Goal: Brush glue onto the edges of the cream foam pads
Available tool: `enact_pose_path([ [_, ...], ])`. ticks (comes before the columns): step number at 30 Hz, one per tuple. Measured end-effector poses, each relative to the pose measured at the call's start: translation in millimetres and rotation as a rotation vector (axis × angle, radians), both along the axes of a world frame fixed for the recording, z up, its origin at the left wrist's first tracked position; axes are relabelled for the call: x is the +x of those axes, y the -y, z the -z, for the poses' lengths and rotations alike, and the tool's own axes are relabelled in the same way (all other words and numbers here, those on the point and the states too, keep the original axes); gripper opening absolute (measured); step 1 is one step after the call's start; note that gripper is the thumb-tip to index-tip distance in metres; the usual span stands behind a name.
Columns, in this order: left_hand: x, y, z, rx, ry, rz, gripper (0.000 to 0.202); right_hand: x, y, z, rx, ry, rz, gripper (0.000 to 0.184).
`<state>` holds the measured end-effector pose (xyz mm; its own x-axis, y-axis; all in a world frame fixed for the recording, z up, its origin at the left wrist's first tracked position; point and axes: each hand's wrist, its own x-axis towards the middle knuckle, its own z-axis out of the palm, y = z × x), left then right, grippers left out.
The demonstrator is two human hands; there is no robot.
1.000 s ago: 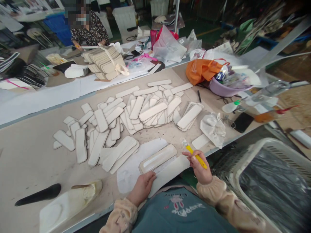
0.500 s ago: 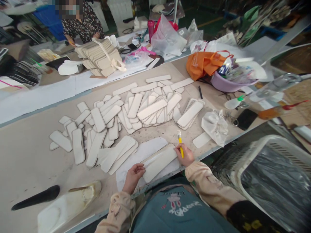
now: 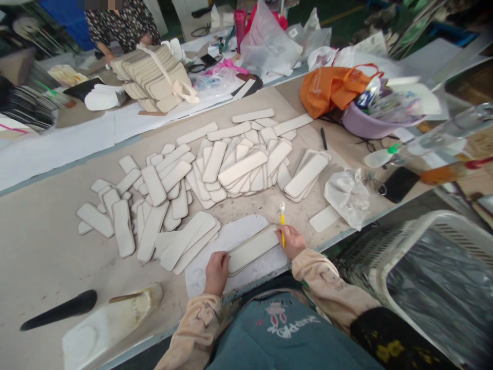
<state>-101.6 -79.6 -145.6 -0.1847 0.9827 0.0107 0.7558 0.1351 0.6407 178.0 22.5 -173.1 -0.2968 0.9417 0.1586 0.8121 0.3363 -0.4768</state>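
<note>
A long cream-coloured strip with rounded corners and a darker edge [image 3: 252, 250] lies over a white paper sheet [image 3: 198, 275] near the table's front edge. My left hand [image 3: 217, 270] pinches its left end between thumb and fingers. At its right end is my right hand [image 3: 291, 241], closed around a yellow-handled brush [image 3: 283, 228] whose pale tip points up and away; its fingers also touch the strip's end. A fanned stack of similar strips [image 3: 192, 239] lies just left of the paper, and a large loose heap of them [image 3: 242, 169] spreads behind.
A cut-open white plastic jug [image 3: 96, 331] with a stick in it and a black-handled tool [image 3: 61, 310] lie front left. On the right are a white bag [image 3: 346, 198], a phone [image 3: 400, 184], a purple basin [image 3: 370, 126] and a basket [image 3: 431, 226]. Across the table stands a person [image 3: 119, 25].
The strip has been brought into line with the piece beneath it, so its dark edge shows all round. My left hand has shifted right and turned; the right hand keeps the brush.
</note>
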Motion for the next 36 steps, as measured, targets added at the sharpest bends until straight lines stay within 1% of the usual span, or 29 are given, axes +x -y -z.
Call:
enact_pose_path([
  [3,0.3,0.4,3.6,0.030,-0.016,0.024,0.014,-1.8,-2.3,4.1,0.024,0.023,0.011,0.016],
  [6,1.3,-0.1,6.9,0.047,-0.017,0.017,0.013,-3.3,-4.7,5.8,0.043,0.049,0.016,0.015],
  [9,1.9,0.8,8.1,0.063,-0.003,-0.020,0.012,-4.3,-6.1,5.0,0.052,0.064,0.018,0.015],
  [12,0.3,6.4,6.4,0.078,0.050,-0.046,0.015,-4.6,-6.3,3.6,0.074,0.073,0.016,0.014],
  [15,-3.0,17.1,2.9,0.091,0.096,-0.127,0.020,-4.2,-5.6,3.6,0.120,0.104,0.017,0.013],
  [18,-5.2,28.1,1.4,0.036,0.086,-0.234,0.025,-3.7,-4.2,4.6,0.133,0.127,0.017,0.013],
  [20,-4.9,33.0,3.0,-0.034,0.070,-0.255,0.026,-3.5,-3.4,5.3,0.135,0.135,0.021,0.014],
  [24,-1.1,35.9,9.6,-0.122,0.085,-0.275,0.029,-3.6,-2.8,6.2,0.149,0.160,0.032,0.015],
  [26,0.7,35.5,11.7,-0.130,0.084,-0.276,0.032,-3.6,-2.8,6.3,0.160,0.173,0.031,0.016],
  [28,1.7,34.7,12.2,-0.135,0.064,-0.250,0.035,-3.5,-2.8,6.4,0.167,0.183,0.028,0.016],
  [31,1.9,33.5,11.7,-0.146,0.042,-0.225,0.034,-3.2,-2.7,7.1,0.172,0.197,0.027,0.016],
  [36,1.6,33.0,13.5,-0.153,0.061,-0.245,0.034,-3.1,-2.8,8.8,0.160,0.200,0.034,0.016],
])
